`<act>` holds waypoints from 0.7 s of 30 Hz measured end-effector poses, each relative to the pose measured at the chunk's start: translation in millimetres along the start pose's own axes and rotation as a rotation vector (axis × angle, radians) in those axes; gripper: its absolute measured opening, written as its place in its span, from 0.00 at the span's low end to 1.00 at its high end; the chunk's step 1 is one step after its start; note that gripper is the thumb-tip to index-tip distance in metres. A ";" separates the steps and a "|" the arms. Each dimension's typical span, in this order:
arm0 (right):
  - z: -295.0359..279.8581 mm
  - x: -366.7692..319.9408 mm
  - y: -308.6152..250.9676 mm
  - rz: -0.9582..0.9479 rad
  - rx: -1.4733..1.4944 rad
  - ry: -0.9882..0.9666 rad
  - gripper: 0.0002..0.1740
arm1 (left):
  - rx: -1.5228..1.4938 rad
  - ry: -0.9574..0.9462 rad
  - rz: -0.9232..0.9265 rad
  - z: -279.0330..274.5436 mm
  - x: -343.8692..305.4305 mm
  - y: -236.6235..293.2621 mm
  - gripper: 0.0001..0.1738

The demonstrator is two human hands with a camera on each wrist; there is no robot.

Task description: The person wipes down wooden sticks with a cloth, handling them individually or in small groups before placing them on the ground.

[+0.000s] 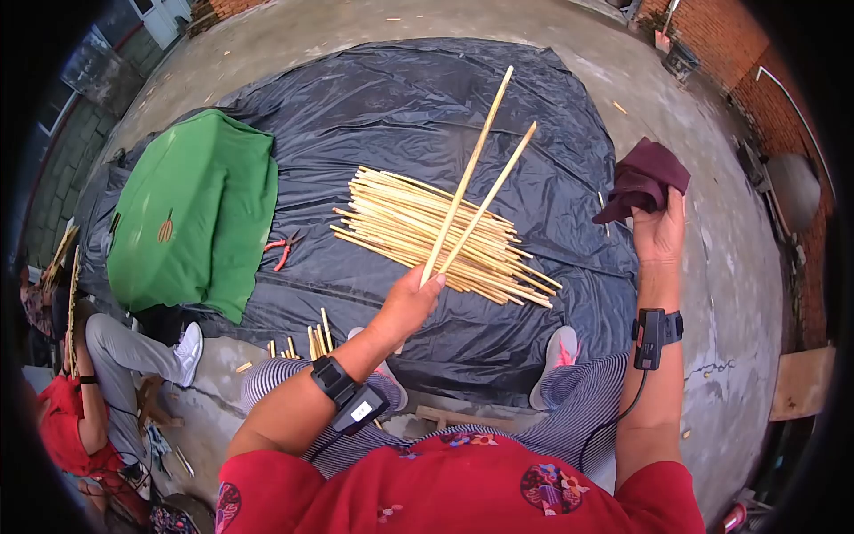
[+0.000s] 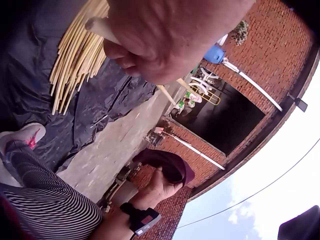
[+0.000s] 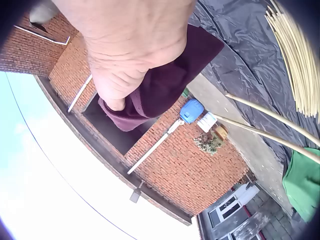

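My left hand (image 1: 414, 295) grips two long pale sticks by their lower ends. The longer stick (image 1: 471, 165) and the shorter stick (image 1: 505, 182) fan apart as they rise away from me, over a pile of similar sticks (image 1: 391, 205). Out to the right, my right hand (image 1: 660, 230) holds a bunched maroon cloth (image 1: 648, 169), fingers partly hidden by it. In the right wrist view, the thumb presses into the folded cloth (image 3: 170, 87). Cloth and sticks are well apart.
A wrinkled black plastic sheet (image 1: 311, 116) covers the ground. On it lie a green cloth (image 1: 191, 205) over something bulky and red-handled pliers (image 1: 284, 253). Short stick pieces (image 1: 318, 343) stand near my left foot. Another person in a red top (image 1: 76, 427) sits at the left.
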State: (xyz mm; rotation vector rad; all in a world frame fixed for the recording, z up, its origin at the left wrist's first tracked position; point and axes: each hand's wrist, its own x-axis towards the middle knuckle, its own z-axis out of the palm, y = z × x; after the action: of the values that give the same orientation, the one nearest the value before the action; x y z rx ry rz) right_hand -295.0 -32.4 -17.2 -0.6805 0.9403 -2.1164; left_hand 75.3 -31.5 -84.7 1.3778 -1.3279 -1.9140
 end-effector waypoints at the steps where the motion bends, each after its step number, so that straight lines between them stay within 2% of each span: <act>1: 8.0 -4.9 -0.3 0.018 0.000 -0.003 0.20 | -0.020 -0.020 0.017 2.7 0.2 2.3 0.12; 2: 17.5 -17.6 15.5 0.229 0.043 -0.085 0.18 | -0.001 -0.011 0.093 7.2 4.5 -4.3 0.12; 3: 26.7 -29.6 24.2 0.291 0.040 -0.169 0.18 | 0.020 0.002 0.171 10.4 12.0 -13.5 0.12; 4: 40.6 -36.9 18.9 0.319 -0.005 -0.163 0.17 | 0.043 0.012 0.247 14.5 16.8 -17.9 0.12; 6: 68.9 -76.4 55.6 0.504 0.000 -0.243 0.16 | 0.190 0.075 0.354 17.6 19.5 -12.5 0.12; 7: 72.4 -78.9 51.1 0.531 0.003 -0.328 0.16 | 0.262 0.101 0.405 23.9 18.1 -3.5 0.13; 8: 75.8 -95.4 76.9 0.673 0.129 -0.296 0.18 | 0.436 0.149 0.434 32.8 12.9 5.8 0.13; 9: 87.4 -105.1 79.7 0.693 0.078 -0.295 0.20 | 0.453 0.170 0.444 35.7 10.5 10.4 0.13; 11: 98.3 -116.3 88.3 0.610 -0.117 -0.341 0.24 | 0.596 0.209 0.485 37.0 13.7 11.5 0.12; 14: 107.5 -125.4 99.6 0.359 -0.376 -0.372 0.25 | 0.885 0.269 0.513 38.6 14.6 19.0 0.14; 17: 112.0 -127.9 107.4 0.286 -0.376 -0.205 0.25 | 1.023 0.257 0.686 36.6 14.3 22.6 0.16; 18: 116.0 -126.4 104.9 0.303 -0.343 -0.163 0.21 | 1.086 0.246 0.688 35.5 14.9 23.4 0.18; 21: 117.1 -111.6 90.7 0.405 -0.273 -0.142 0.19 | 1.097 0.240 0.739 38.8 12.3 28.3 0.20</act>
State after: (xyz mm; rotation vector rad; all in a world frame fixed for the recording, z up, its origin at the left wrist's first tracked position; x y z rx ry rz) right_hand -110.7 -37.4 -37.8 -0.6965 1.1874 -1.5824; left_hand 30.5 -36.3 -64.0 1.1465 -2.4296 -0.4675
